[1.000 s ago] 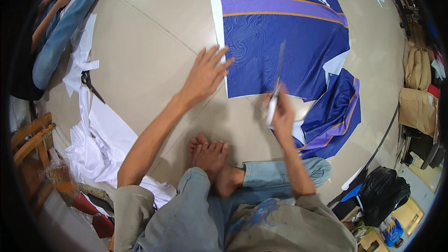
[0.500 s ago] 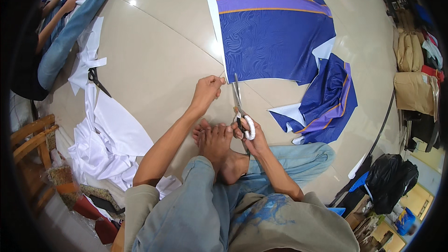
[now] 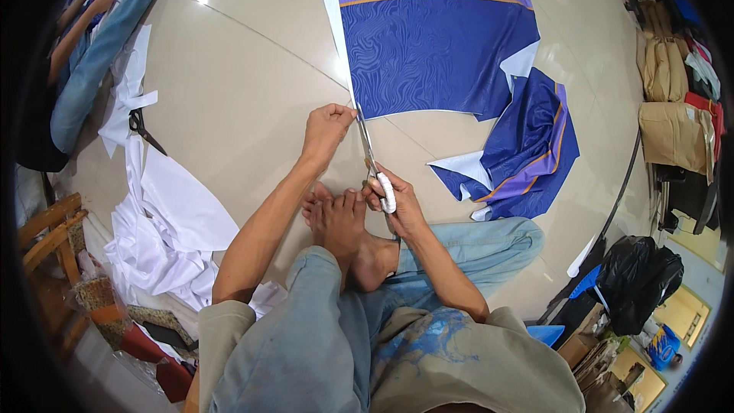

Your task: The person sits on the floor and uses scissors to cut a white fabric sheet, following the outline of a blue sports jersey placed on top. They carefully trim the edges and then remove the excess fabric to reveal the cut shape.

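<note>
Spread over the tiled floor lies a blue printed fabric panel (image 3: pixel 428 61) with a purple, orange-edged stripe and a white margin down its left side. My left hand (image 3: pixel 329 131) pinches the near left corner of that margin. My right hand (image 3: pixel 397 200) grips a pair of scissors (image 3: pixel 367 138) with white-wrapped handles. The blades point away from me, next to my left fingertips, at the panel's near left corner; they look nearly closed. Right of the panel, a crumpled blue piece of fabric (image 3: pixel 527 153) with the same stripe shows white patches of its underside.
White cloth (image 3: pixel 172 214) lies heaped at my left, with black-handled scissors (image 3: pixel 145 131) on it. Another person's hands (image 3: pixel 99 0) work on fabric at the far left. A wooden chair (image 3: pixel 52 233) stands near left; a black plastic bag (image 3: pixel 638 283) sits at the right.
The scissors have moved left to the panel's corner, and their blades have come closer together. My left hand still pinches the margin. The whole view has shifted slightly.
</note>
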### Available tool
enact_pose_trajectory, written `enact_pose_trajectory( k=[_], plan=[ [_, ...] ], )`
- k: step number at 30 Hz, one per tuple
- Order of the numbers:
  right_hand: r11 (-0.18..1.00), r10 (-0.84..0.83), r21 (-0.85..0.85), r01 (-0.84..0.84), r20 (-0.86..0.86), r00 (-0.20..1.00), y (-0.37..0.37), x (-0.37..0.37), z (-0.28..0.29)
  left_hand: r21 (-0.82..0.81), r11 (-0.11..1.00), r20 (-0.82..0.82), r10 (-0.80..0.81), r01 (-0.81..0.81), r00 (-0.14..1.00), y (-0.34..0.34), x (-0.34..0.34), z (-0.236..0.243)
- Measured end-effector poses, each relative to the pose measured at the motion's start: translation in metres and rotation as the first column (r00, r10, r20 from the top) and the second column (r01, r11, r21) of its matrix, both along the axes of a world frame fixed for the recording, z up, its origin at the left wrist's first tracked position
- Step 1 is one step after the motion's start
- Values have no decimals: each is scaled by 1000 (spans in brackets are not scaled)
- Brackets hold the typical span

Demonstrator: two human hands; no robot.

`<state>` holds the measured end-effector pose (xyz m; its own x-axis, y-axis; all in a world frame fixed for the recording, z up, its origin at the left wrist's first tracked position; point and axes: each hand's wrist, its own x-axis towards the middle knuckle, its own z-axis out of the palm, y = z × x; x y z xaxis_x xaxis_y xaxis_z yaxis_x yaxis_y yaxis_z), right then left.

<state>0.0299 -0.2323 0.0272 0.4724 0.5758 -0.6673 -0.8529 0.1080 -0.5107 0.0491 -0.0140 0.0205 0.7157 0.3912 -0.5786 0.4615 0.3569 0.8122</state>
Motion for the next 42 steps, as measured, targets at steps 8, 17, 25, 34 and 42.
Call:
enact_pose_trajectory(
  k=[8, 17, 25, 34, 42],
  plan=[
    [998, 4, -56, -1, 45, 999, 7, -5, 7, 7, 1000, 3, 7, -7, 1000, 0, 0, 0],
    [994, 8, -112, 1, 80, 997, 11, -9, 11, 1, 1000, 5, 13, -13, 1000, -1, -2, 2],
    [991, 21, -131, -8, 97, 995, 12, -9, 7, 14, 1000, 4, 13, -13, 1000, -1, -2, 3],
    [996, -29, -82, 39, 112, 993, 17, 2, 14, -53, 999, -9, -4, 4, 1000, 3, -3, 6],
    [995, 26, -101, -10, 163, 986, 32, 21, 14, -138, 989, 21, -45, 47, 999, 9, -10, 5]
  ],
)
